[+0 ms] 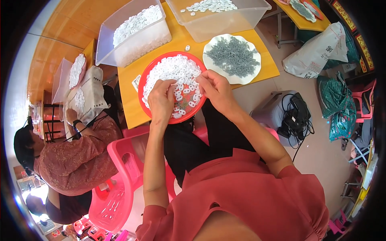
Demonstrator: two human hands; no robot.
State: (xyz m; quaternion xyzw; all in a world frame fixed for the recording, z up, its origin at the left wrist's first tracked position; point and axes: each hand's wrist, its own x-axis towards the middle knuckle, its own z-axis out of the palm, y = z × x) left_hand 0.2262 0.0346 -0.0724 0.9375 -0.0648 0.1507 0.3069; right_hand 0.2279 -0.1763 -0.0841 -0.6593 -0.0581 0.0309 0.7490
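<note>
A round red tray (141, 97) sits at the table's front edge, over my lap. Small white plastic pieces with two holes (173, 68) are heaped in its far part. Several lie loose in the near part, with a few thin grey-green bits (183, 103) among them. My left hand (161, 99) is over the tray's left side, fingers curled and thumb against the fingertips. My right hand (215, 89) is over the right rim, thumb and forefinger pinched together. Whatever either hand holds is too small or hidden. Beyond my right hand, a white scalloped plate (208, 66) holds a pile of small grey parts (232, 55).
Two clear plastic bins (144, 50) (225, 25) with white pieces stand farther back on the yellow table (267, 64). At left, a co-worker (72, 158) sits beside a pink chair (126, 182). A grey bin (267, 110) with black cables and sacks (315, 52) stand at right.
</note>
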